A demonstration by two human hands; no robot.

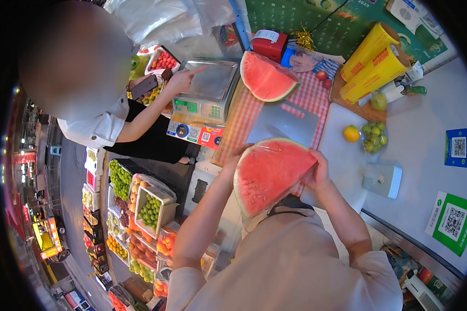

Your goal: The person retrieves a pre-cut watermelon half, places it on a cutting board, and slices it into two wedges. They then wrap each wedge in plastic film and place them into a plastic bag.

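My left hand (234, 159) and my right hand (316, 168) hold a large watermelon piece (267, 179) at opposite sides, red face up, with clear film over it. Just beyond it lies a grey board (301, 124) with a slot, partly hidden by the melon, on a red-checked cloth (316, 88). Another cut watermelon (267, 78) rests farther back on that cloth. To the left stands a scale (202, 85) with a metal pan. A person in a white sleeve extends a hand (184, 79) over the scale and holds a phone (144, 87).
Yellow wrap rolls (368, 72) stand on a wooden board at back right, near a red box (270, 44). An orange (351, 133), bagged green fruit (373, 137) and a plastic container (383, 180) are at right. Crates of grapes (118, 179) and other fruit fill the lower left.
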